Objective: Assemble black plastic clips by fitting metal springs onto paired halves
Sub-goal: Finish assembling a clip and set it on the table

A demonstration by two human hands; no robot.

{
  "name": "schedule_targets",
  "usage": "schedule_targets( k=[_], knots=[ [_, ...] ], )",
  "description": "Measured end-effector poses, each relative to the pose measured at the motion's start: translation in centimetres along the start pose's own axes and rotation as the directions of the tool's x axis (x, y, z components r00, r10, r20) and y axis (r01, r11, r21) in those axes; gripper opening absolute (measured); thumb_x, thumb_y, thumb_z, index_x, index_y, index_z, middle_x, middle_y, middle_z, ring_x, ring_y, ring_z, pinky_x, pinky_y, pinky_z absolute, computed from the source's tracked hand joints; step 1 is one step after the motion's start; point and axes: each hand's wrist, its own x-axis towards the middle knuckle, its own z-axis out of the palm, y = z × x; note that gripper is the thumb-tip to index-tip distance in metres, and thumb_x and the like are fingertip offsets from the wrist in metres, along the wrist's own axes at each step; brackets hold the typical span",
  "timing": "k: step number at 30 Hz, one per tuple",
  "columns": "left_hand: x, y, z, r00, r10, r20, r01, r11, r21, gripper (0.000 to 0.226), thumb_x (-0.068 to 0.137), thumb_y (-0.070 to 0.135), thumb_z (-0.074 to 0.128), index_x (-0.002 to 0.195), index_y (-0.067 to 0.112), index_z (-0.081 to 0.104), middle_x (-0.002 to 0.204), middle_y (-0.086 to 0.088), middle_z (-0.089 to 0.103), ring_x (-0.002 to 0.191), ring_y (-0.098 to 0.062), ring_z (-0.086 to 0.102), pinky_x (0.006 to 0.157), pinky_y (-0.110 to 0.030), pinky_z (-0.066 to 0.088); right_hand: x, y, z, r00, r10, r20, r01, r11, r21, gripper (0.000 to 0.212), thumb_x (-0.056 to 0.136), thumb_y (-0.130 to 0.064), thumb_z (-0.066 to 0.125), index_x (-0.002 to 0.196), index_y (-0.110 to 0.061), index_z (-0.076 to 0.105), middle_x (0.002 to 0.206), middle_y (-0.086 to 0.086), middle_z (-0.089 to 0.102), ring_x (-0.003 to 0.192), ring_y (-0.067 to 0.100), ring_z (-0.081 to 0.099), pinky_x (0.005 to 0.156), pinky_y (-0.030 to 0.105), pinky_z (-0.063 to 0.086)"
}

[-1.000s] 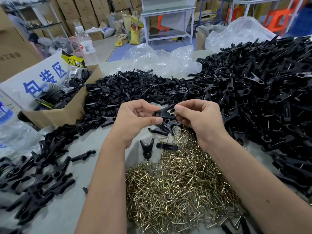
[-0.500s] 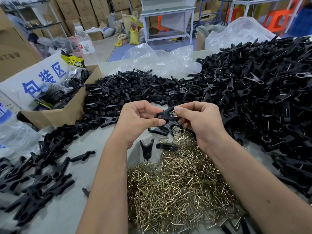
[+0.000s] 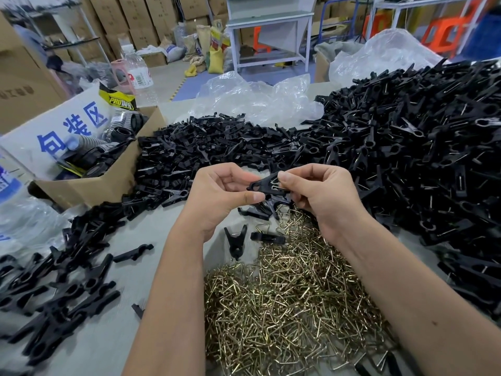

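Black plastic clip [image 3: 267, 185] held above the table [image 3: 162, 221] between both hands, at roughly the centre of the head view; left hand [image 3: 219, 195] pinches its narrow end between thumb and curled fingers, right hand [image 3: 322, 194] pinches the wider end from three o'clock, fingers curled round it. Compared with the views half a second and one second earlier, the clip has been turned slightly and lifted a little toward twelve o'clock, and a pale wire loop, the metal spring [image 3: 275, 183], now shows against the black body beside the right fingertip; earlier the same spot read as plain black. Judged from this, the spring is being seated or has just been seated across the paired halves, though whether it has fully snapped home cannot be told from this view. Brass-coloured spring heap [image 3: 292, 302] lies at six o'clock of the hands; loose unassembled halves [image 3: 211, 147] are piled at twelve o'clock; the large mound of clips with wire showing [image 3: 423, 147] rises from one to four o'clock, and is the likely destination for this piece. One small clip [image 3: 235, 241] and one single half [image 3: 267, 237] lie on the table just below the hands, unmoved across all three views.
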Motion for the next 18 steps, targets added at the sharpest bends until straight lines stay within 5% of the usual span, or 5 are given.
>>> schedule_targets(
  k=[5,11,18],
  knots=[
    [-0.03,0.11,-0.15,0.999,0.031,0.019,-0.030,0.997,-0.068,0.031,0.059,0.006,0.090,0.086,0.008,0.075,0.097,-0.017,0.078,0.083,-0.023,0.074,0.069,-0.025,0.059,-0.17,-0.66,-0.34,0.993,0.063,0.097,-0.074,0.991,0.111,0.017,0.059,-0.024,0.089,0.067,-0.014,0.078,0.077,0.011,0.071,0.053,0.011,0.050,0.048,0.019,0.042],
    [0.16,-0.14,0.26,0.997,0.077,0.016,-0.076,0.995,-0.066,0.029,0.061,0.005,0.090,0.085,0.008,0.075,0.081,-0.006,0.078,0.066,-0.009,0.070,0.058,-0.015,0.051,-0.09,-0.15,0.04,0.994,-0.112,0.006,0.112,0.994,-0.016,0.017,0.079,-0.005,0.087,0.069,-0.012,0.075,0.060,0.002,0.064,0.045,0.005,0.049,0.047,0.015,0.042],
    [0.19,0.19,0.44,0.997,0.075,0.017,-0.073,0.992,-0.101,0.026,0.060,0.006,0.091,0.081,0.016,0.078,0.090,-0.016,0.078,0.073,-0.015,0.071,0.058,-0.016,0.051,-0.18,0.13,0.17,0.992,0.063,0.110,-0.089,0.964,0.250,0.011,0.066,-0.018,0.085,0.068,-0.015,0.076,0.074,0.007,0.071,0.057,0.010,0.051,0.051,0.020,0.043]
  ],
)
